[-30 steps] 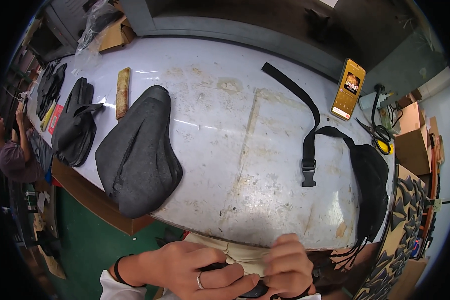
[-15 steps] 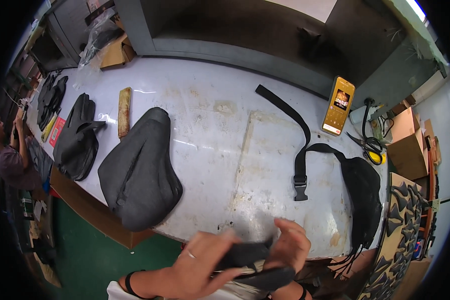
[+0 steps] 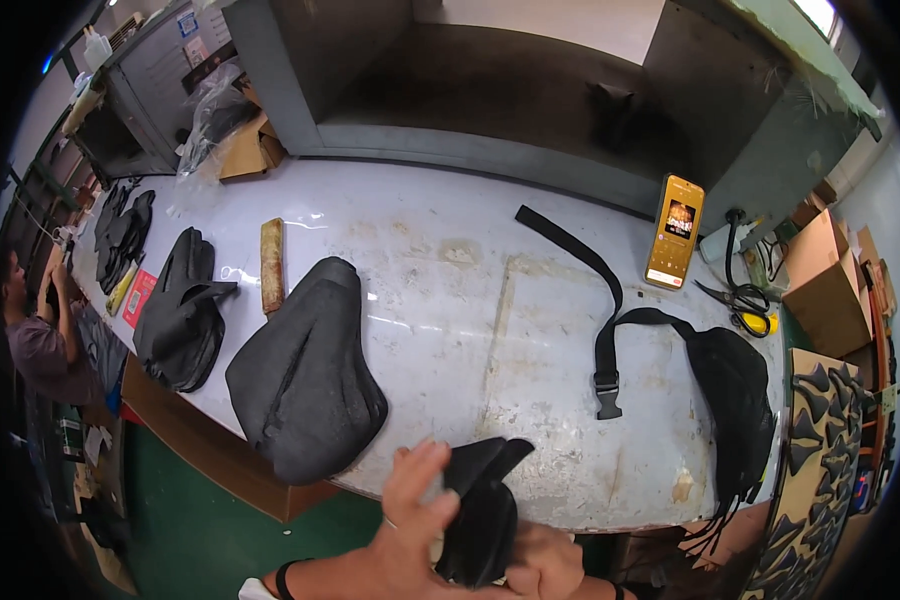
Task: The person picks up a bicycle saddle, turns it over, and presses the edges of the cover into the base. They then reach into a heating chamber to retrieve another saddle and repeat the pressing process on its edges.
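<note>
At the table's near edge I hold a black bicycle saddle cover (image 3: 482, 525), folded on itself with its narrow tip pointing up and to the right. My left hand (image 3: 407, 525) grips its left side, the fingers partly smeared by motion and the thumb low against it. My right hand (image 3: 547, 562) is closed on the lower right edge, its fingertips hidden. Left of my hands lies a large stack of dark saddle covers (image 3: 305, 385), nested together with a crease along the middle. Another stack of black covers (image 3: 182, 320) lies farther left.
A worn wooden stick (image 3: 272, 265) lies behind the large stack. On the right are a black waist bag (image 3: 735, 410) with its strap, a propped phone (image 3: 675, 235) and black-handled scissors (image 3: 750, 312). A grey metal cabinet (image 3: 450, 160) borders the back. Another person (image 3: 45, 330) works far left.
The saddle cover has turned upright and its pale inside has mostly gone from sight. My right hand has moved down and closed on its edge. The whole view has shifted slightly.
</note>
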